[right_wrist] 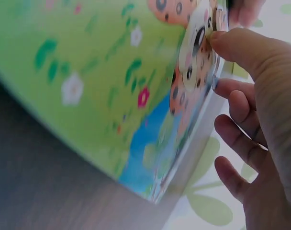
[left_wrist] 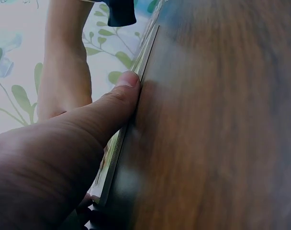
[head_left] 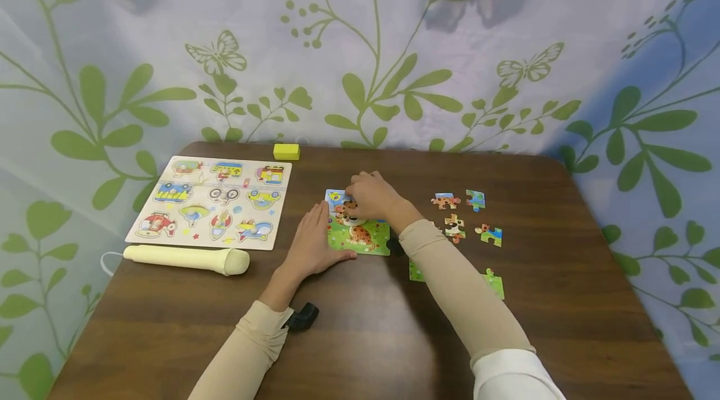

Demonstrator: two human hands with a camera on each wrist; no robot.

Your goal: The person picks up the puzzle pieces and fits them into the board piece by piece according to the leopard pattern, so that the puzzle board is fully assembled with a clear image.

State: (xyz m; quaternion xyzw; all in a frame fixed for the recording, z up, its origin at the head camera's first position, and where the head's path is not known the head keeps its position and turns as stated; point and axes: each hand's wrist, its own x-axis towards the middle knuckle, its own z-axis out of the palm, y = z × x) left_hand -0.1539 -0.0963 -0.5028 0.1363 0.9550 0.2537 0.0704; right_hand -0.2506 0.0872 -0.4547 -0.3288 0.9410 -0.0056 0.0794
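A partly joined jigsaw puzzle (head_left: 360, 239) with a spotted leopard cub on green grass lies mid-table. Along its left side rests my left hand (head_left: 312, 242), fingers extended, thumb by the bottom edge. In the left wrist view that thumb (left_wrist: 117, 98) lies against the puzzle's thin edge. My right hand (head_left: 375, 198) is over the upper part, fingers bent down. The right wrist view has its thumb and index finger (right_wrist: 237, 91) pinching a jigsaw piece at the cub's face (right_wrist: 195, 60); the hand covers most of that piece in the head view.
Several loose jigsaw pieces (head_left: 454, 228) lie to the right, some partly under the right forearm. At the left are a wooden picture board (head_left: 205, 239) and a cream microphone (head_left: 180, 257) with a white cord. A yellow block (head_left: 286, 152) sits near the back edge, before a leaf-patterned cloth.
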